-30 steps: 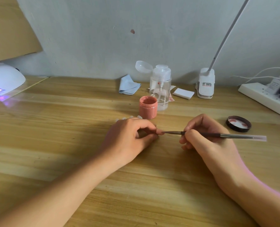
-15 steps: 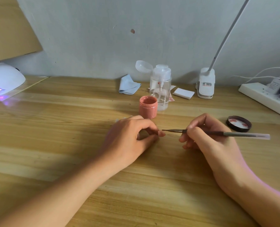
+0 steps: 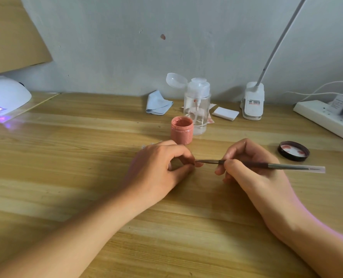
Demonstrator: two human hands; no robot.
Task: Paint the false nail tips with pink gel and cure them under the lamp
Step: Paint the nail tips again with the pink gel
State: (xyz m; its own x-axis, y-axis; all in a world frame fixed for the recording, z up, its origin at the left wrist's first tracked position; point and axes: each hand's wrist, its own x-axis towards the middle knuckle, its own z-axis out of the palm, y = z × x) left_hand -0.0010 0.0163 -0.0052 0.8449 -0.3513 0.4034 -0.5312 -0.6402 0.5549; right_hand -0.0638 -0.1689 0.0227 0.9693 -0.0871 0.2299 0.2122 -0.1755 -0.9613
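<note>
Wooden table (image 3: 66, 157) bears an open, pink-smeared gel jar (image 3: 181, 130).

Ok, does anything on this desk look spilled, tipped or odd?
Nothing spilled or tipped. The gel jar stands upright and open; its lid lies inside-up to the right, smeared pink. The only oddity is a small reddish mark on the wall. Left hand pinches a nail tip, right hand holds the brush.

Pink nail tip (image 3: 199, 164) against brush (image 3: 287, 166)
</note>
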